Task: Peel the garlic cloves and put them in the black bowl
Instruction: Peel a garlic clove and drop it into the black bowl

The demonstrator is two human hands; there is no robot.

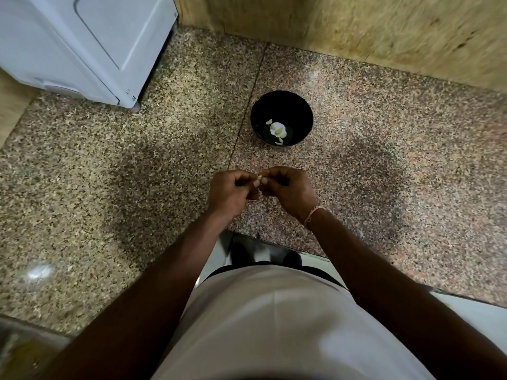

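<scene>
- We find both hands raised together over the counter (pixel 384 165), near its front edge and well short of the bowl (pixel 281 105).
- The left hand (pixel 233 192) has its fingers curled, thumb and forefinger pinching the clove (pixel 259 177) from its side.
- The right hand (pixel 285 187) is likewise curled, its fingertips meeting the clove from the other side. Only a small pale tip of the clove shows between the two hands; how much skin remains on it we cannot tell.
- The bowl sits on the counter beyond the hands and holds several pale peeled cloves (pixel 278 130) on its bottom.
- Handling, in our judgement: the clove is light, small and firm, and likely slick once bare. The papery skin is thin and tears easily. We would hold the body with one hand and pick at the skin from an end with the other.
- A dropped clove would be hard to spot on the speckled stone.
- A white appliance (pixel 82 45) stands at the far left, well apart. A wooden panel (pixel 384 31) backs the counter behind the bowl.
- Nothing lies between the hands and the bowl; we judge the path open.
</scene>
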